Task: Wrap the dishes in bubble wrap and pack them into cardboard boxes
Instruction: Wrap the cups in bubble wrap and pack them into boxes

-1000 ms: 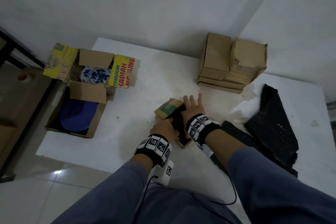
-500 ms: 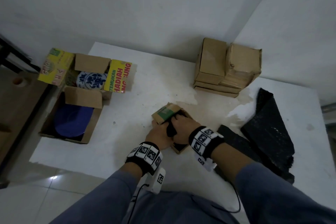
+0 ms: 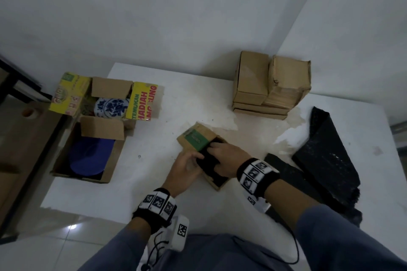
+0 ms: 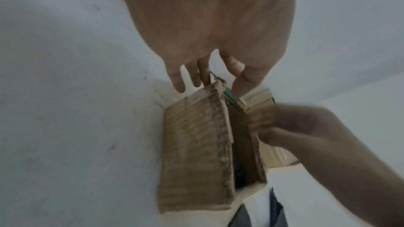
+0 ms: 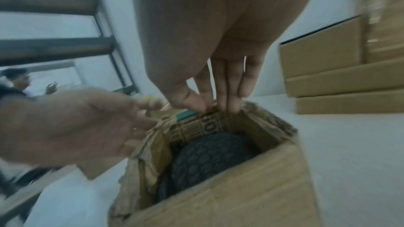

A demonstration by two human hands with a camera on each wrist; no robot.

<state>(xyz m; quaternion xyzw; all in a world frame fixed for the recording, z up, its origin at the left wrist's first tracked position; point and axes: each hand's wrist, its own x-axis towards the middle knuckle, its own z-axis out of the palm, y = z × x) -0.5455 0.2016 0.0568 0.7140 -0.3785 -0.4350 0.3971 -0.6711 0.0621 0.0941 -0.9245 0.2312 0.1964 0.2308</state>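
Observation:
A small cardboard box (image 3: 199,138) with a green label on one flap lies open in the middle of the white table (image 3: 154,182). Inside it is a dish wrapped in black bubble wrap (image 5: 207,158). My right hand (image 3: 214,149) reaches over the opening, and its thumb and fingers (image 5: 227,104) pinch the far labelled flap. My left hand (image 3: 193,157) is on the box's left side. In the left wrist view its thumb is on the inside and its fingers on the outside of the box's (image 4: 196,144) side flap.
Two open boxes stand at the table's left end, one holding a blue-and-white dish (image 3: 112,106), the other a blue plate (image 3: 90,156). Flat cardboard boxes (image 3: 271,86) are stacked at the back. Black bubble wrap sheets (image 3: 326,154) lie at the right. A person (image 5: 15,82) is far off.
My right hand lay flat on the box with spread fingers; it has curled and now pinches the far flap. My left hand has slid forward along the box's left side.

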